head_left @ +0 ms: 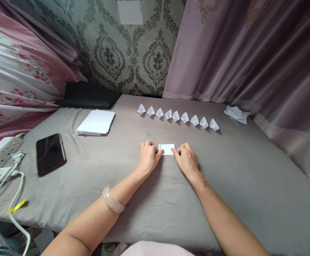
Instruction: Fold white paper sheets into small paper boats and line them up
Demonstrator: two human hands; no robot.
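A small folded rectangle of white paper (167, 149) lies between my two hands on the grey cloth. My left hand (150, 155) has its fingers curled, with the thumb on the paper's left end. At the right end, my right hand (186, 159) grips the paper in the same way, fingers bent and thumb on its edge. Beyond them, a slanting row of several folded paper boats (175, 116) stands on the cloth. Back left sits a stack of white paper sheets (96, 122).
On the left lie a black phone (50, 153) and a white power strip (2, 153) with cables. A black folded item (90, 96) is at the back left. Crumpled white paper (237, 114) rests at the back right, near the purple curtain (224, 53). Grey cloth (251, 170) covers the surface.
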